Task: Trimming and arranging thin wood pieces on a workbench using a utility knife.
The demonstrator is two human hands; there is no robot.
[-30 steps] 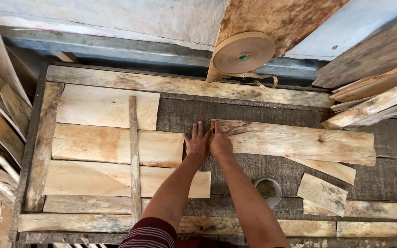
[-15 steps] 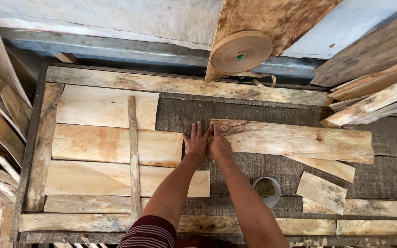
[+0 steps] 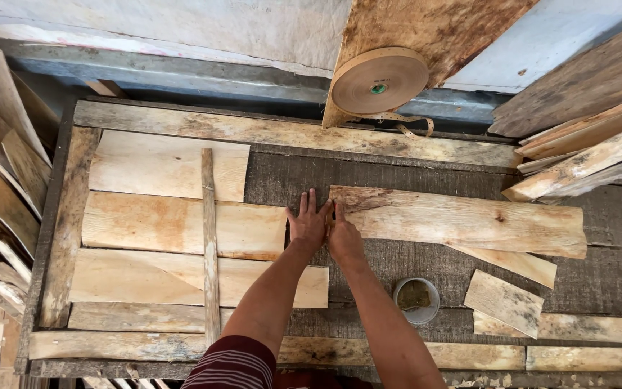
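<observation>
My left hand (image 3: 307, 224) lies flat with fingers spread on the dark table (image 3: 282, 176), at the gap between two veneer sheets. My right hand (image 3: 343, 239) presses on the left end of a long pale veneer sheet (image 3: 469, 220) that stretches to the right. Just left of my hands is the middle veneer sheet (image 3: 174, 225) of three laid side by side, crossed by a thin upright wooden strip (image 3: 209, 245). The two hands touch each other.
A roll of brown paper tape (image 3: 379, 81) leans at the back. A small round tin (image 3: 417, 299) stands near my right forearm. Smaller veneer offcuts (image 3: 504, 301) lie at the right. Stacks of boards (image 3: 584, 144) flank both sides; wooden strips frame the table.
Both hands have stayed pressed at the seam, shifting only slightly; the long sheet's left end sits about where it was.
</observation>
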